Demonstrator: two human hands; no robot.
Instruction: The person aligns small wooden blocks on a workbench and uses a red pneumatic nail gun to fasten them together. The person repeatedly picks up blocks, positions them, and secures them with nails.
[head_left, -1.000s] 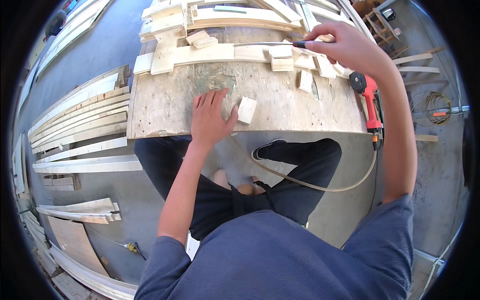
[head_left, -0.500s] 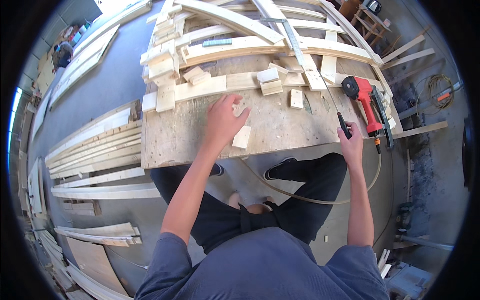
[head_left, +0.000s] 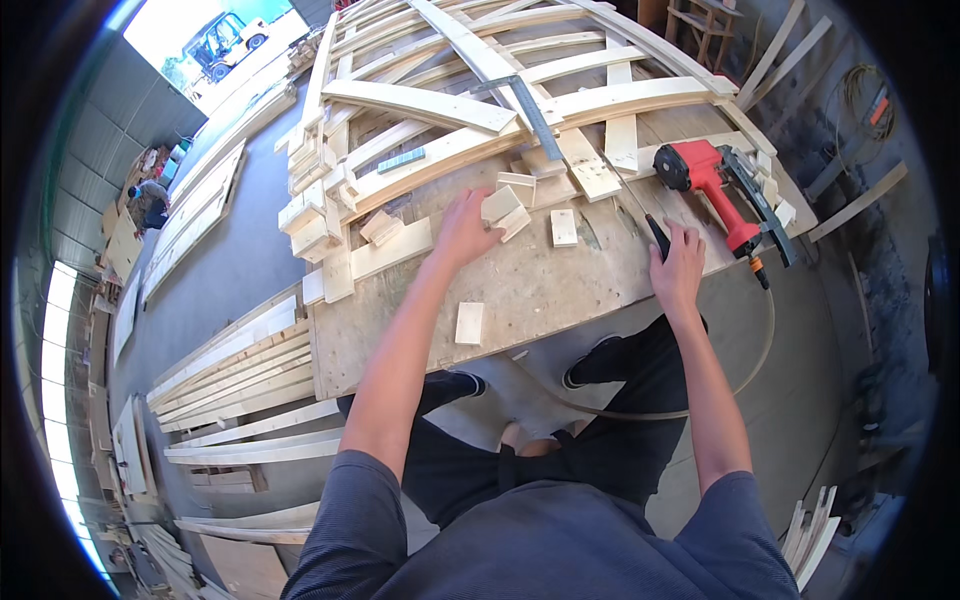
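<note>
My left hand (head_left: 466, 232) is at a pair of small pale wooden blocks (head_left: 506, 213) on the workbench, thumb and fingers around their left side. They sit tilted, and how firmly they are gripped is partly hidden. On the right, my right hand (head_left: 678, 262) lies at the bench edge, its fingers stretched and apart. Against its thumb and forefinger rests the black handle of a long thin-shafted tool (head_left: 657, 236), similar to a screwdriver, whose shaft points away across the bench. A red nail gun (head_left: 712, 190) with a hose lies to the right of that hand.
Slatted timber framing (head_left: 590, 105) covers the far bench, with a metal square (head_left: 535, 117) and a blue strip of fasteners (head_left: 402, 160) on it. Loose blocks (head_left: 469, 323) lie nearer. Boards (head_left: 245, 365) are stacked on the left floor. Another person (head_left: 152, 200) is far left.
My view has swung upward and left. My left hand has reached forward to the blocks, which have turned. The fingers of my right hand have loosened from around the black handle.
</note>
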